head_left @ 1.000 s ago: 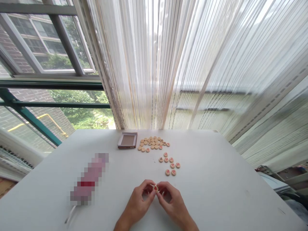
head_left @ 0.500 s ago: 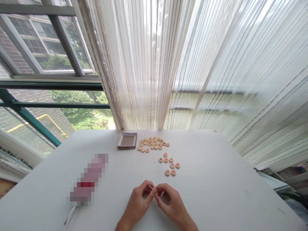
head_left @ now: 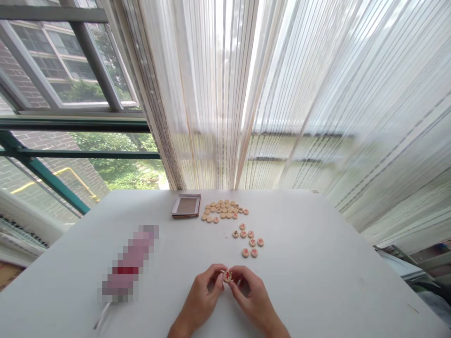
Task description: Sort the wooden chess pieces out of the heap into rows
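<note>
Between the fingertips of both hands is a round wooden Chinese chess piece [head_left: 227, 276], its face with a red character turned toward me. My left hand [head_left: 204, 293] pinches its left edge with thumb and index finger. From the other side, the thumb and index finger of my right hand [head_left: 249, 295] close on its right edge. Just beyond the hands lies a loose group of chess pieces [head_left: 252, 242], most with red characters and one with a black one. Farther back, a larger cluster of pieces [head_left: 224, 211] lies mostly with plain sides up.
A shallow open box [head_left: 186, 206] stands at the back of the white table [head_left: 299, 281], left of the cluster. A blurred pinkish object [head_left: 130, 263] with a pale strip lies at the left. Behind the table hang sheer striped curtains [head_left: 218, 94] beside a window.
The piece between my fingers was seen edge-on or mostly covered; now its red-marked face shows. My fingertips have parted slightly around it. The pieces on the table stay where they were.
</note>
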A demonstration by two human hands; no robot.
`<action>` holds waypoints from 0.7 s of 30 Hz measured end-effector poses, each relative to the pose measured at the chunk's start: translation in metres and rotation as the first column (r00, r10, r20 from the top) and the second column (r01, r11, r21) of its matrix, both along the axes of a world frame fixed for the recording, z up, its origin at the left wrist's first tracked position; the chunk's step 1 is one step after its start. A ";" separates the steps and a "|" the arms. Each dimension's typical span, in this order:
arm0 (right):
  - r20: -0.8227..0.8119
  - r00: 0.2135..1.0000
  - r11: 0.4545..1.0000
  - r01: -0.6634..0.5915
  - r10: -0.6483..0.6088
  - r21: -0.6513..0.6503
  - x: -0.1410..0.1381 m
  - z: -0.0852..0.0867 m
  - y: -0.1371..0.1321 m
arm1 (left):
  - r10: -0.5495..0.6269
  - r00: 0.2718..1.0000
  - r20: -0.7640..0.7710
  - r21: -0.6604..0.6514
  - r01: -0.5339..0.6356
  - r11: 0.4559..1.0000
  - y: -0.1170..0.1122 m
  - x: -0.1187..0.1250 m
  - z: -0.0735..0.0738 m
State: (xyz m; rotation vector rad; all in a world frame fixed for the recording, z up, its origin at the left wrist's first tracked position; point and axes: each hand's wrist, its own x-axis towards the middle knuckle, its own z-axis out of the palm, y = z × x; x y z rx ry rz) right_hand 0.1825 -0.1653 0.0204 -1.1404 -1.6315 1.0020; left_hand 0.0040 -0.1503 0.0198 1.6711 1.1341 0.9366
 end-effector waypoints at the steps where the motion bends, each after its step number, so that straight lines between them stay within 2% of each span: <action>1: 0.002 1.000 1.000 -0.005 0.005 -0.006 0.000 0.001 0.000 | 0.005 1.000 -0.003 -0.001 -0.005 1.000 0.000 -0.001 -0.001; 9: -0.018 1.000 1.000 -0.006 0.006 -0.005 0.001 0.007 -0.001 | -0.033 0.999 0.017 0.036 0.033 0.999 0.000 0.001 0.003; 21: -0.031 0.999 0.999 0.045 -0.044 0.006 -0.001 -0.005 0.000 | -0.035 0.999 -0.033 0.062 0.037 0.997 -0.002 0.003 0.005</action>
